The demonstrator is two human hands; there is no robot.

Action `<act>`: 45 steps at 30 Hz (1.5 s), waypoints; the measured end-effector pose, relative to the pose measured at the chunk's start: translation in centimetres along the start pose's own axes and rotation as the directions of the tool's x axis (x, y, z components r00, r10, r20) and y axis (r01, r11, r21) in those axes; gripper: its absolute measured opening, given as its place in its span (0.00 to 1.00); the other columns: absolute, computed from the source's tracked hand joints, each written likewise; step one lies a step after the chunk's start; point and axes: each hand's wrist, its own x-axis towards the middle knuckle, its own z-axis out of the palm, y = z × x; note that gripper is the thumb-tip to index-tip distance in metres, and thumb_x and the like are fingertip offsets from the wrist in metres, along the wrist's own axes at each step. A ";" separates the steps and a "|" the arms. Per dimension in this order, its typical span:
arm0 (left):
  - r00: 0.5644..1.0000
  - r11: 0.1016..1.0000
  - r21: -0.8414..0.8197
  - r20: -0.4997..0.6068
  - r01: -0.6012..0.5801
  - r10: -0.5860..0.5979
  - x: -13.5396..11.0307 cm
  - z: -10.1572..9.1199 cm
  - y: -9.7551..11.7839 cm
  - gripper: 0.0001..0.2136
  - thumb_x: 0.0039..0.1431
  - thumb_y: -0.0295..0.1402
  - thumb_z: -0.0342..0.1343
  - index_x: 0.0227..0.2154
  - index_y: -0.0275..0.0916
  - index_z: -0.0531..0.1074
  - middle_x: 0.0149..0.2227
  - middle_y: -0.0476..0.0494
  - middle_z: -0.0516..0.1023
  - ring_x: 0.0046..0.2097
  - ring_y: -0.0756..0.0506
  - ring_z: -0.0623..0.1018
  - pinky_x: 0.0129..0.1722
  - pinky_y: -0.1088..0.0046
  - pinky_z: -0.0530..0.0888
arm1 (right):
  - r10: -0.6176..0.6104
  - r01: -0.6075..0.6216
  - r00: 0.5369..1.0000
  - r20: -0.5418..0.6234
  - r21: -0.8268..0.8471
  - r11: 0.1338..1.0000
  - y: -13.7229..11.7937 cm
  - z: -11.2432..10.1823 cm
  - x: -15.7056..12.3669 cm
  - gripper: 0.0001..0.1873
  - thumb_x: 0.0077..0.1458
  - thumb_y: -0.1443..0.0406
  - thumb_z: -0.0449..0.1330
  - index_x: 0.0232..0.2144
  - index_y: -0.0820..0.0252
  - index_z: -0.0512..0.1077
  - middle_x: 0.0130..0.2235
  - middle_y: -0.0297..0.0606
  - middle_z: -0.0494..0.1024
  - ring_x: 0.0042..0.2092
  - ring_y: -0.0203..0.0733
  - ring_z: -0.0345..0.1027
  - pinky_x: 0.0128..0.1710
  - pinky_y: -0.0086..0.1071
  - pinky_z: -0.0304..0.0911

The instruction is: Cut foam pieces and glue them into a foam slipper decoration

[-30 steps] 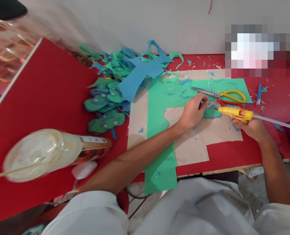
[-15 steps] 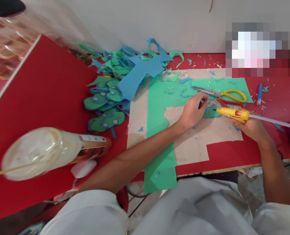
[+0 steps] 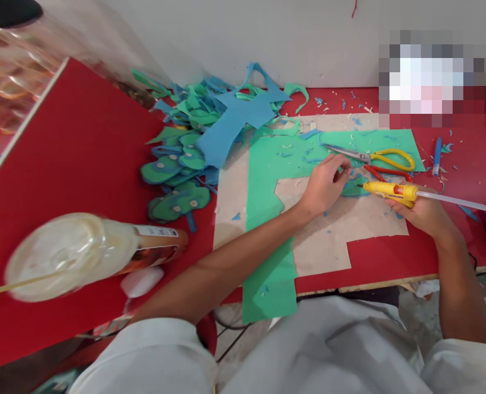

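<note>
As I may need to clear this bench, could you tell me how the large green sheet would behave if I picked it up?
Probably floppy: the green sheet looks thin, and its lower strip reaches past the table edge. Likely light, too. With a big cutout in it, it may twist or tear if lifted by one corner.

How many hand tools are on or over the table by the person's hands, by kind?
Glue gun: 1, held in the right hand
Yellow-handled scissors: 1
Red-handled tool: 1, mostly hidden, kind unclear
Blue pen: 1
Total: 4
</note>
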 end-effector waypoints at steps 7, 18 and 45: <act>1.000 1.000 0.012 0.015 0.021 -0.021 0.1 0.0 0.0 0.08 0.70 0.22 0.56 0.39 0.41 0.75 0.41 0.45 0.80 0.39 0.48 0.77 0.42 0.71 0.73 | 0.003 -0.003 1.000 0.024 -0.008 1.000 -0.2 -0.4 0.2 0.25 0.63 0.38 0.65 0.34 0.50 0.81 0.35 0.42 0.86 0.36 0.55 0.80 0.34 0.43 0.73; 1.000 1.000 0.002 0.016 0.022 -0.022 0.1 0.0 0.1 0.07 0.70 0.23 0.56 0.39 0.41 0.75 0.41 0.45 0.80 0.40 0.48 0.78 0.43 0.70 0.73 | 0.100 -0.096 0.995 -0.021 0.152 0.984 0.0 -0.4 -0.5 0.29 0.58 0.34 0.68 0.38 0.51 0.84 0.35 0.43 0.88 0.37 0.57 0.83 0.32 0.45 0.77; 1.000 1.000 -0.017 0.006 0.008 -0.008 0.2 0.3 0.0 0.06 0.69 0.23 0.58 0.39 0.40 0.76 0.41 0.45 0.82 0.39 0.48 0.78 0.42 0.71 0.73 | -0.096 0.095 0.995 -0.022 -0.030 0.995 0.3 0.3 0.0 0.19 0.67 0.43 0.65 0.38 0.50 0.81 0.40 0.43 0.86 0.40 0.58 0.83 0.38 0.47 0.76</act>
